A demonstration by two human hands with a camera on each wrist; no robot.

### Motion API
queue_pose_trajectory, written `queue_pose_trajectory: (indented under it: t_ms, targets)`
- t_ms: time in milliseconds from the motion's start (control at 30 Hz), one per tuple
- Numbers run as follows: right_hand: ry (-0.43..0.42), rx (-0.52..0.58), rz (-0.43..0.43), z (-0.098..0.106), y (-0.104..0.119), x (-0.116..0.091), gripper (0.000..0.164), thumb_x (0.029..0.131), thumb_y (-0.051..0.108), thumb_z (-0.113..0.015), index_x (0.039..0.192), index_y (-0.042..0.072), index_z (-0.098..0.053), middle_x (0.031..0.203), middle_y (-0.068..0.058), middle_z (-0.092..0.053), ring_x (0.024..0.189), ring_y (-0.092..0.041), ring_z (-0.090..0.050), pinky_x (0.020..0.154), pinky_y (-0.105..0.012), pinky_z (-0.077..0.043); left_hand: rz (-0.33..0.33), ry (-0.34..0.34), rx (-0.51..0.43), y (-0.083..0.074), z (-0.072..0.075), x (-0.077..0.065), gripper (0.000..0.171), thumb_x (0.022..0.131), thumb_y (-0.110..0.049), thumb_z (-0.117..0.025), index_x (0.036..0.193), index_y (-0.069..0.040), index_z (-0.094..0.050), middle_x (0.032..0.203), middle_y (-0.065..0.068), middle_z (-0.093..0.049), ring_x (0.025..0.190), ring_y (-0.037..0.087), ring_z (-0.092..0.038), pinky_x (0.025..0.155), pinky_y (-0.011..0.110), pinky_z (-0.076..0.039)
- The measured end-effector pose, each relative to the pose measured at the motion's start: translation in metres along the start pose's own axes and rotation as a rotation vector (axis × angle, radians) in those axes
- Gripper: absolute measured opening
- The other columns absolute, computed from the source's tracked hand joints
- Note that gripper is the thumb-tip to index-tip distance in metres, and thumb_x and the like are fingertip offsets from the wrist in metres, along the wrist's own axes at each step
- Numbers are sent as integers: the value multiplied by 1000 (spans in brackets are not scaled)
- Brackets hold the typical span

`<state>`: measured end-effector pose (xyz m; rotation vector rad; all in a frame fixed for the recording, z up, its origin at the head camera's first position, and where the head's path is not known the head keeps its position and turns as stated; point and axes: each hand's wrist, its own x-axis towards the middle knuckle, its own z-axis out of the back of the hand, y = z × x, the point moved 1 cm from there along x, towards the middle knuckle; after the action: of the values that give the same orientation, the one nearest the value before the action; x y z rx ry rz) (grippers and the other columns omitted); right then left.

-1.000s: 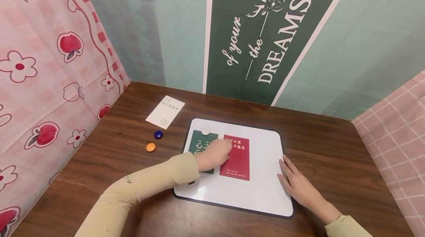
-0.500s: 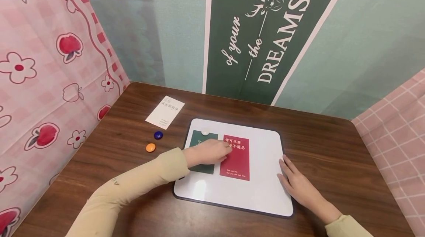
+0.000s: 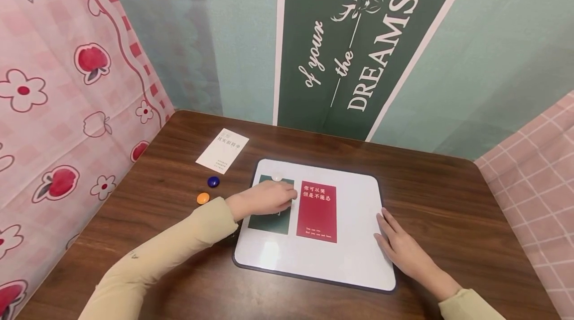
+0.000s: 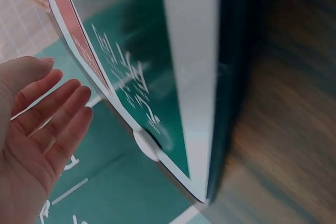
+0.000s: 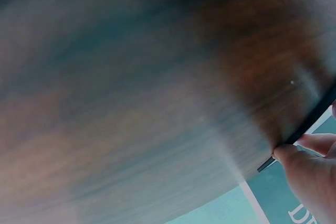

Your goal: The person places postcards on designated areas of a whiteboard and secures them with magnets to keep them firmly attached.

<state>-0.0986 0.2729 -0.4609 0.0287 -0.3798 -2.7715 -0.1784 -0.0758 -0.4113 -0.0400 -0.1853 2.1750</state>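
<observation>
My left hand [image 3: 269, 198] hovers above a green card [image 3: 266, 224] on a whiteboard [image 3: 358, 225]. Its fingers are loosely bent, and the left wrist view shows nothing in the palm [image 4: 26, 166]. A round white magnet [image 3: 277, 176] sits at the green card's top edge. Beside that card lies a red card [image 3: 316, 220] with pale lettering; no magnet shows on it. My right hand [image 3: 401, 247] rests with extended fingers along the board's right edge. In the right wrist view, the right hand's [image 5: 315, 174] fingertips touch the board's dark rim [image 5: 315, 116].
To the left of the board, a blue magnet [image 3: 213, 181] and an orange magnet [image 3: 203, 198] lie on the brown wooden table [image 3: 448, 200]. A white card [image 3: 222, 150] lies farther back. Printed cloths [image 3: 215, 36] hang around the table.
My left hand has drawn back leftward from the red card to over the green one, uncovering the red card's lettering. My right hand and the board have stayed in place.
</observation>
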Motion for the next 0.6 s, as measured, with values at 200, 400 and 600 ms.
queue_pose_trajectory:
  t_ms: [200, 400, 600]
  targets:
    - [5, -10, -8, 1, 0, 1, 56, 94, 26, -53, 135, -7, -37, 143, -28, -27, 123, -45, -37, 92, -53, -37, -11, -54, 21, 12, 5, -10, 21, 85, -19, -66, 104, -10, -63, 89, -1, -63, 81, 9, -59, 76, 21, -50]
    - [2, -8, 1, 1, 0, 1, 56, 93, 25, -55, 135, -8, -38, 143, -28, -28, 123, -45, -38, 92, -53, -38, 17, -80, -3, 21, 11, -21, 21, 85, -18, -67, 103, -9, -63, 89, 0, -63, 80, 10, -58, 76, 22, -50]
    - [-8, -7, 7, 1, 1, 1, 55, 92, 24, -55, 134, -8, -39, 142, -29, -28, 123, -45, -38, 92, -53, -38, 62, -108, -9, 32, 13, -33, 23, 85, -16, -67, 106, -8, -63, 92, 2, -64, 79, 11, -57, 75, 24, -51]
